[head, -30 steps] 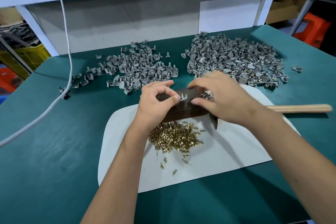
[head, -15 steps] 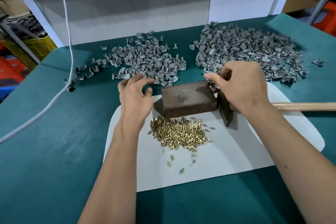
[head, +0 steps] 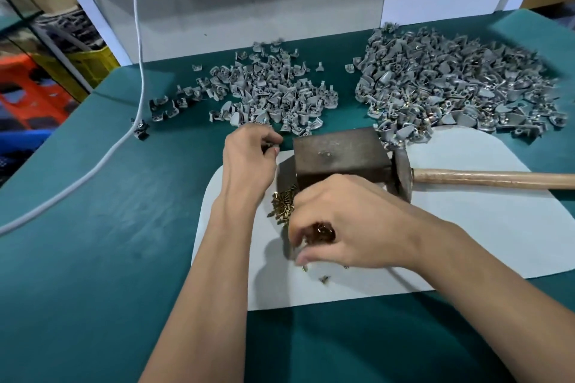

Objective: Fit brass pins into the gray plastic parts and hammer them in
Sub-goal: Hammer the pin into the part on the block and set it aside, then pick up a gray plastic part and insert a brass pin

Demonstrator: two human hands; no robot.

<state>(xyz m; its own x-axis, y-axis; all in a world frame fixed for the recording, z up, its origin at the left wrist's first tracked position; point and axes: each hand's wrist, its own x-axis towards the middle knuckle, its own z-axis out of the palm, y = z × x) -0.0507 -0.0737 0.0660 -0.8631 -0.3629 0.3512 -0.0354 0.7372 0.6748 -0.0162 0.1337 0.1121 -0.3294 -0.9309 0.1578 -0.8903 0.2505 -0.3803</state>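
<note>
Pins and parts staged around the block

Pins (head: 283, 203) lie in a loose brass heap on the white mat (head: 466, 242), just in front of the steel block (head: 339, 152), so a short reach brings one to the work face. The right hand (head: 348, 227) is down on that heap with fingers curled; it seems to be pinching up pins, though the hand hides most of the heap and I cannot tell how many it holds. 2 or 3 stray pins (head: 324, 279) lie on the mat nearer the person.

The left hand (head: 249, 158) sits at the near edge of the left pile (head: 264, 93) of gray parts, fingertips curled as if on 1 part; what it grips is too blurred to be sure. That pile probably holds blanks, being plain gray, while the right pile (head: 451, 87) shows brass glints near its front edge and looks like finished work. Feed on one side and output on the other keeps them apart.

The block stands between both piles as an anvil, its flat top bare except for a small mark or hole at the middle. The hammer (head: 403, 174) lies just right of the block, head touching or nearly touching it, handle running straight out to the right, ready for the right hand.

The pins are short cylinders. In the heap their long axes point every way, most lying flat on the mat, so each must be turned upright before it goes into a part.
</note>
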